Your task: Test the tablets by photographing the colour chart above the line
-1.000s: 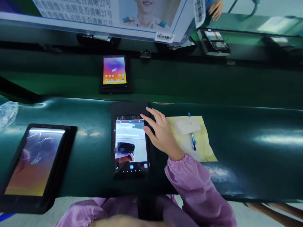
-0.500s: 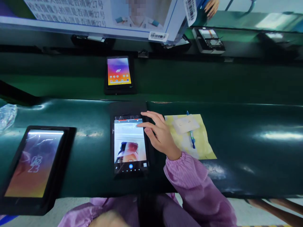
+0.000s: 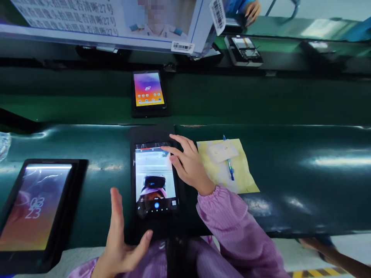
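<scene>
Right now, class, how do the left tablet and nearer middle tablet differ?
The nearer middle tablet shows a camera view; the left tablet shows large digits. The right hand is over the nearer middle tablet; neither hand is over the left tablet. Both have lit screens and dark frames.

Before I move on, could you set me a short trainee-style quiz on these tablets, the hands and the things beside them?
1. Which hand has a fingertip over the top of the middle tablet's screen: A left, B right, C neither?
2. How many tablets show a purple-and-orange background?
3. Fill the gap: the blue pen lies partly beneath the ____ on the yellow sheet.

Key:
1. B, the right hand.
2. Two: the left tablet and the far tablet.
3. White pad.
</scene>
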A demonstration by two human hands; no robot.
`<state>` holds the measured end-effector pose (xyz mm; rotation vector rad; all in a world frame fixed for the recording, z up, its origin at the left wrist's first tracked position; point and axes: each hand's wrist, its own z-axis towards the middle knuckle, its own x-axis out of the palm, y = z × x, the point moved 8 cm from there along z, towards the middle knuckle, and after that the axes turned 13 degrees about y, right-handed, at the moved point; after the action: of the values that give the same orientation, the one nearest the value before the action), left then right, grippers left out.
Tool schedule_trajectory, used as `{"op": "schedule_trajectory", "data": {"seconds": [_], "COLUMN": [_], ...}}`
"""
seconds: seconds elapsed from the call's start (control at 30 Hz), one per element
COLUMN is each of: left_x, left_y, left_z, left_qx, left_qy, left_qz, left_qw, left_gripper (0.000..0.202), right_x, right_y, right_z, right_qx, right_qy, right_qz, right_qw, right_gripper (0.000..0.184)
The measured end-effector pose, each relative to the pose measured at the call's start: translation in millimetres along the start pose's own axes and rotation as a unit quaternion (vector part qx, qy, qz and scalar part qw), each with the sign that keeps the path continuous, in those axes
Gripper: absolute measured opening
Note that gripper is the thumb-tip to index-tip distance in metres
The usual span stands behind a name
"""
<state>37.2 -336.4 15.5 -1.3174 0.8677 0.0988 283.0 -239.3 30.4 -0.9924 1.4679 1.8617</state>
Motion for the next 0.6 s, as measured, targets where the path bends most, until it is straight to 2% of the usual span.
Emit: {"op": "schedule_trajectory", "data": {"seconds": [0.1, 0.2, 0.3, 0.4, 0.6], "left_x": [7.6, 16.9, 23.2, 27.8, 28.1], "left_y": [18.4, 37.5, 48.4, 51.2, 42.3], "left_z": [12.9, 17.9, 18.3, 20.1, 26.3], "left_qx": [0.007, -0.021, -0.048, -0.064, -0.064], "left_qy": [0.038, 0.081, 0.102, 0.116, 0.099], "left_qz": [-0.046, -0.077, -0.093, -0.074, -0.024], "left_qw": [0.998, 0.993, 0.989, 0.988, 0.993], "left_gripper": [0.113, 0.125, 0.137, 0.141, 0.129], "right_x": [2.0, 2.9, 3.7, 4.3, 6.2], "right_y": [-0.7, -1.8, -3.2, -3.9, -5.2], "right_z": [1.0, 1.9, 2.5, 2.8, 3.5], "right_qx": [0.01, 0.017, 0.021, 0.019, 0.017], "right_qy": [0.012, 0.015, 0.017, 0.016, 0.019], "right_qz": [-0.007, -0.012, -0.013, -0.012, -0.013], "right_qw": [1.0, 1.0, 1.0, 1.0, 1.0], "right_gripper": [0.041, 0.042, 0.043, 0.043, 0.044]}}
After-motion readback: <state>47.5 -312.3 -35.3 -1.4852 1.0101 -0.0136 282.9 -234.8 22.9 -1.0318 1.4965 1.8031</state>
